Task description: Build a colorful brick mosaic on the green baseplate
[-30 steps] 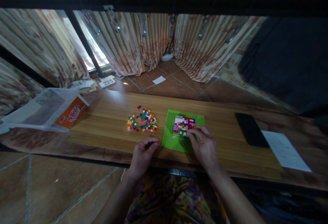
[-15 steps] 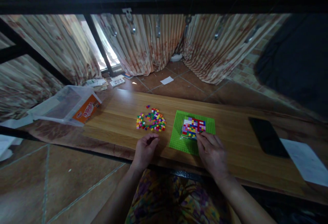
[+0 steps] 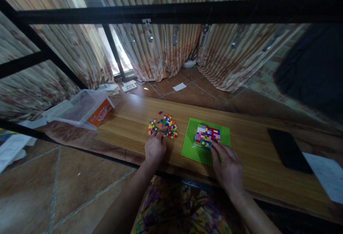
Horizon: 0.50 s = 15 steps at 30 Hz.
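Observation:
My left hand [image 3: 155,147] reaches down to the near edge of a pile of small coloured bricks [image 3: 169,127]. Its fingertips are pinched together there, and whatever is between them is hidden. On a green studded baseplate [image 3: 189,144] stands a low block built of many coloured bricks [image 3: 205,135], with a red pattern on its top towards the right. My right hand [image 3: 227,164] is at the near right corner of this block. Its fingers stretch forward and touch the corner, the thumb lies apart, and no brick shows in it.
The pile and baseplate lie on a long wooden table [image 3: 128,119]. A clear plastic box [image 3: 80,107] with an orange label is at its left end. To the right are a dark flat tablet-like object [image 3: 289,152] and a paper sheet [image 3: 325,175]. A black bar [image 3: 171,14] crosses beyond.
My left hand has moved forward from in front of the brick pile to its near edge. My right fingers have loosened from a pinch at the block's near edge. The view has shifted slightly.

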Each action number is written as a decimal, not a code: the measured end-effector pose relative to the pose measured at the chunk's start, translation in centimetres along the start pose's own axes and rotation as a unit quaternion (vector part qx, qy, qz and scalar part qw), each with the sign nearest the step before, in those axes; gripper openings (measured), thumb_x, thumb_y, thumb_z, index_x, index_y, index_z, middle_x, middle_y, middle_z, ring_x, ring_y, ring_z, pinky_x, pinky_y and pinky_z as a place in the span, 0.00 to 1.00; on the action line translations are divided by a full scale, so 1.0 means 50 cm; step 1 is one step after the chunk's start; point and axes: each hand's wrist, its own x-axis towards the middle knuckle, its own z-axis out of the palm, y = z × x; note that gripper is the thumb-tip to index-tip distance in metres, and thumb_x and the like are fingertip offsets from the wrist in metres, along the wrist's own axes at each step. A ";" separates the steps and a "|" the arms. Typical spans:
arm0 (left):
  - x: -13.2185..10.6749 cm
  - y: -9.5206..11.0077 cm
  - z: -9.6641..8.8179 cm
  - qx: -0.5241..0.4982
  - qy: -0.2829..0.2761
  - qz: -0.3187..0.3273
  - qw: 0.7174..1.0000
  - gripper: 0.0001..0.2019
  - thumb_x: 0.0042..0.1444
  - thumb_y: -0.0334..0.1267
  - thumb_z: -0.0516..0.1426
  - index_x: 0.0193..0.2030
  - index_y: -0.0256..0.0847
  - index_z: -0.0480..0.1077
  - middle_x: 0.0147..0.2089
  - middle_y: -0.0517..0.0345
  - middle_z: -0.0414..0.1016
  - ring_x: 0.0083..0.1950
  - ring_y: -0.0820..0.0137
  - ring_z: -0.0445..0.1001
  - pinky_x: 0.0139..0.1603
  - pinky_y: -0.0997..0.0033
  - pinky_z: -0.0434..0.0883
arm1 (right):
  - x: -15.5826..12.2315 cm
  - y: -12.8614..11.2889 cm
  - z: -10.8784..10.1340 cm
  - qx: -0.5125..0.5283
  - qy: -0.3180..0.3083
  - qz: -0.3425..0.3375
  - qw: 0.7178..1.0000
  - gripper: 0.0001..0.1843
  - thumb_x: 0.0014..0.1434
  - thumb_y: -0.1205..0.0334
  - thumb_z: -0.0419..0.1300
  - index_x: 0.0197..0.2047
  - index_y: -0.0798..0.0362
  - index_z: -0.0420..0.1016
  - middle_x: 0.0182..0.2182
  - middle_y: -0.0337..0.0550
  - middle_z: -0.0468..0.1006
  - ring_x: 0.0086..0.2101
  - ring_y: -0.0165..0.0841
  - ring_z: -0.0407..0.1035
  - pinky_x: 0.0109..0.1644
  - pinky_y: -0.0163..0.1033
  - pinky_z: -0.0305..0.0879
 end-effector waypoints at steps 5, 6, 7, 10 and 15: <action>0.003 0.001 -0.001 -0.014 0.002 0.011 1.000 0.11 0.61 0.35 0.50 0.41 0.41 0.73 0.45 0.51 0.77 0.44 0.64 0.76 0.41 0.68 0.68 | -0.010 -0.040 -0.015 0.064 0.024 0.048 0.996 0.11 0.64 0.64 0.57 0.47 0.52 0.77 0.41 0.47 0.79 0.41 0.35 0.73 0.49 0.41 0.70; -0.001 0.000 0.000 -0.035 0.007 0.021 0.999 0.10 0.60 0.35 0.50 0.40 0.41 0.73 0.44 0.51 0.77 0.43 0.65 0.76 0.42 0.69 0.69 | -0.013 -0.051 -0.020 0.081 0.021 0.062 0.995 0.10 0.64 0.64 0.57 0.46 0.52 0.77 0.41 0.46 0.79 0.41 0.34 0.73 0.48 0.41 0.70; -0.006 -0.001 0.002 -0.064 0.013 0.033 0.997 0.10 0.60 0.36 0.50 0.39 0.41 0.73 0.42 0.52 0.77 0.42 0.66 0.76 0.41 0.70 0.69 | -0.016 -0.058 -0.024 0.096 0.017 0.078 0.992 0.10 0.64 0.64 0.56 0.46 0.51 0.77 0.41 0.45 0.79 0.41 0.34 0.73 0.48 0.40 0.70; -0.024 -0.006 0.014 -0.158 0.015 0.081 0.984 0.09 0.58 0.39 0.51 0.37 0.42 0.71 0.36 0.55 0.78 0.37 0.68 0.77 0.37 0.72 0.70 | -0.021 -0.044 -0.041 0.114 0.015 0.131 0.985 0.11 0.65 0.61 0.54 0.46 0.50 0.77 0.40 0.44 0.78 0.41 0.33 0.73 0.46 0.40 0.71; -0.035 -0.020 0.031 -0.196 0.035 0.108 0.974 0.11 0.56 0.46 0.52 0.35 0.43 0.71 0.34 0.56 0.79 0.32 0.68 0.78 0.33 0.73 0.73 | -0.008 0.160 -0.107 -0.019 0.087 0.245 0.965 0.21 0.63 0.48 0.54 0.49 0.55 0.73 0.41 0.52 0.77 0.39 0.40 0.71 0.45 0.47 0.69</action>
